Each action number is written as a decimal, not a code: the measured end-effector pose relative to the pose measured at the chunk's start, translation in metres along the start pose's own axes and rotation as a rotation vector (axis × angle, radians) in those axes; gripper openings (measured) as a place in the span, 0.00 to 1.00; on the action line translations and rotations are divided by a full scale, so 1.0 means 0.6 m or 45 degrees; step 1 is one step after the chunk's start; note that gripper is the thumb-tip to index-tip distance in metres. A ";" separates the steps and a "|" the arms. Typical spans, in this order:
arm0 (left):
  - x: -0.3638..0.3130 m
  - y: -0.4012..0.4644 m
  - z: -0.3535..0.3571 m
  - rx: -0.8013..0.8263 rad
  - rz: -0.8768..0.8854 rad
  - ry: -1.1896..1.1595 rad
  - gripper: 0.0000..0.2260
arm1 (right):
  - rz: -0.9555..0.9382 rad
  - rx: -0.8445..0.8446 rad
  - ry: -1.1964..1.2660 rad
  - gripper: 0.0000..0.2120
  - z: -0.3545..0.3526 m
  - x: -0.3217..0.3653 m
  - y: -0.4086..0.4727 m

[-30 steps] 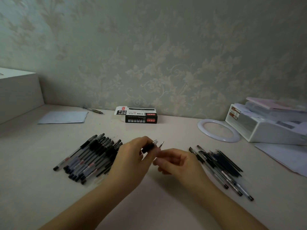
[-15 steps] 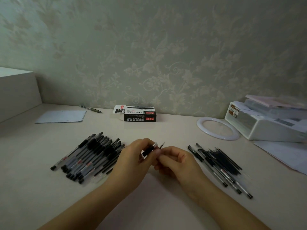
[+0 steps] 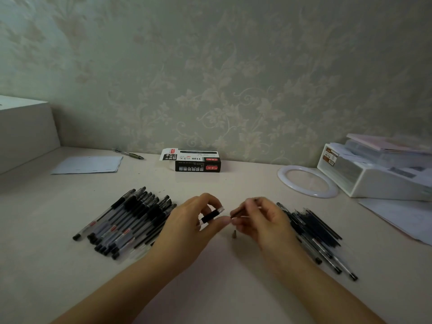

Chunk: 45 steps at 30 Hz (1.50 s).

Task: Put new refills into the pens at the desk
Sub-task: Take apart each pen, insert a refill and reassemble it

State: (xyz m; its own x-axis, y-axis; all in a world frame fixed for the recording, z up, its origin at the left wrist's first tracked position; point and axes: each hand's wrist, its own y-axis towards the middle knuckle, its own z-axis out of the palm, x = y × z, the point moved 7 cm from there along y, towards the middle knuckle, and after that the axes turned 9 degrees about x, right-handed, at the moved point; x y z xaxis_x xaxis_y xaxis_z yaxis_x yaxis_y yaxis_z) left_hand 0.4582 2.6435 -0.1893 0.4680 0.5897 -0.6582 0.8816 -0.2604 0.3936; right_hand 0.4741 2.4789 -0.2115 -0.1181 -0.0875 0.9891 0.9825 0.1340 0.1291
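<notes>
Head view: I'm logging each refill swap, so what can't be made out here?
- Pen barrel: the left hand covers its rear part.
- Thin piece, likely a refill: the right hand hides most of it; old or new cannot be told.
- Small cone on the desk: too small to identify.
- Box: print too small to read.
- White tray: cut off by the right edge.

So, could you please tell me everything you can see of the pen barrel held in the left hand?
The pen barrel is a short stretch of pen showing between the fingers: a black grip section ending in a clear, seemingly plastic, open end that points right and slightly up. It is held off the desk, tilted, pinched by the left hand, which hides the rest of it. Its tip cone appears to be off; a small dark cone stands on the desk just below.
</notes>
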 end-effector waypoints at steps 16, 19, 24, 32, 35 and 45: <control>-0.001 0.000 0.007 0.053 0.033 0.036 0.07 | -0.076 -0.248 0.441 0.11 -0.042 0.014 -0.002; 0.000 0.001 0.006 0.047 0.030 0.022 0.07 | -0.069 -0.251 0.436 0.11 -0.045 0.012 0.000; 0.002 0.001 0.007 0.057 0.035 0.031 0.07 | -0.082 -0.214 0.391 0.10 -0.045 0.012 0.003; -0.003 -0.001 0.011 0.086 0.077 0.092 0.06 | -0.057 0.016 -0.256 0.08 -0.017 0.017 0.001; -0.004 0.000 0.009 0.071 0.091 0.097 0.06 | -0.111 0.208 -0.610 0.03 0.012 0.025 -0.007; -0.001 0.000 0.008 0.069 0.055 0.112 0.06 | -0.211 0.265 -1.331 0.01 0.016 0.018 -0.007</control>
State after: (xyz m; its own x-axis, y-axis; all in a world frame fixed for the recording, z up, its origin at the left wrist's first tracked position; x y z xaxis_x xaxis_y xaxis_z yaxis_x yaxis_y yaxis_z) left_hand 0.4585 2.6396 -0.1919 0.5008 0.6413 -0.5813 0.8637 -0.3269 0.3835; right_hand 0.4674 2.4866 -0.2007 -0.4085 0.7534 0.5153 0.9110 0.3719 0.1785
